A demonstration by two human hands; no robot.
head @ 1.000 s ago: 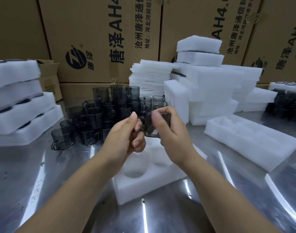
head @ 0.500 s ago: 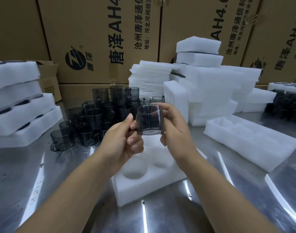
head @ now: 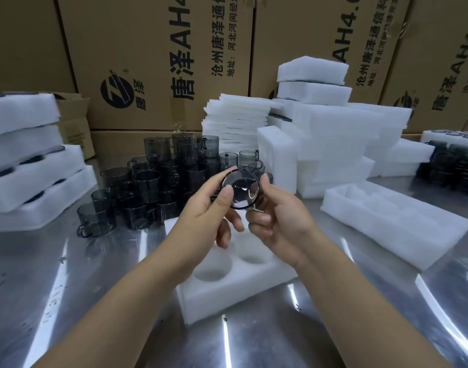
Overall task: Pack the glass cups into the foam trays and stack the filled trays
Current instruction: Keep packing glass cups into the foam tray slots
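A smoky grey glass cup (head: 240, 189) is held in the air between both hands, tipped so its round end faces me. My left hand (head: 209, 216) pinches its left rim with thumb and fingers. My right hand (head: 278, 221) grips its right side, fingers curled near the handle. Directly below lies a white foam tray (head: 227, 296) with round wells, the near ones bare. Behind the hands stands a cluster of several more grey cups (head: 158, 181) stacked on the steel table.
Stacked foam trays holding cups (head: 28, 166) rise at the left. Another foam tray (head: 392, 221) lies at the right, with foam blocks and sheets (head: 320, 134) behind it. More dark cups (head: 456, 168) sit far right. Cardboard boxes (head: 153, 62) wall the back.
The cup has been turned in both hands from side-on to end-on toward me, and the hands have shifted slightly around it.
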